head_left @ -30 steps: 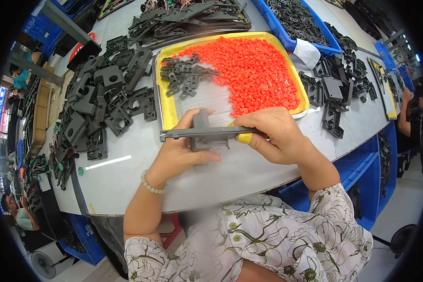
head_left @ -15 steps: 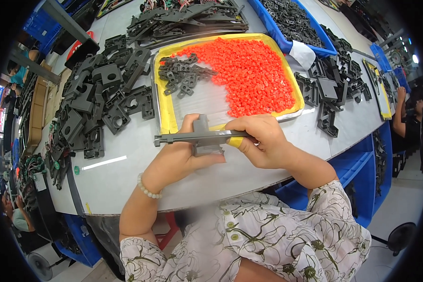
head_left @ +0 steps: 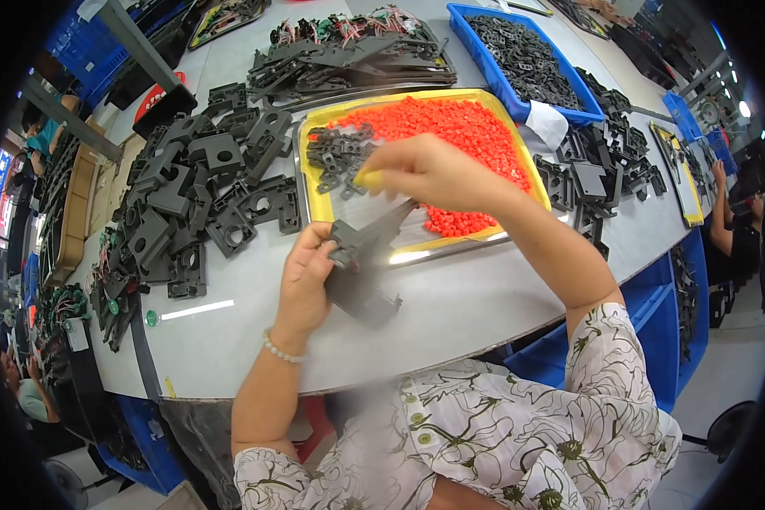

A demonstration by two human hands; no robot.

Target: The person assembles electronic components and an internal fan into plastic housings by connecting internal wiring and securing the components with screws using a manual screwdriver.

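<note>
My left hand (head_left: 306,276) grips a dark grey plastic moulding (head_left: 361,293) by its upper end, in front of the tray; the moulding hangs tilted and partly blurred. My right hand (head_left: 438,174) reaches over the tray (head_left: 319,204), its fingers bent down beside a small heap of dark grey clips (head_left: 336,153). Yellow tape wraps one of its digits. The fingertips are smeared and partly hidden, so I cannot make out whether they hold anything. Small orange-red pieces (head_left: 476,144) fill the tray's back and right side.
Larger dark grey mouldings (head_left: 191,187) lie heaped left of the tray, and more (head_left: 599,178) on the right. Behind stand a stack of long parts with wires (head_left: 353,59) and a blue bin (head_left: 582,98) of small dark pieces. People sit at both far sides.
My right hand has let go of the moulding and moved up and left over the tray to the dark clips. My left hand still holds the moulding, now turned and tilted.
</note>
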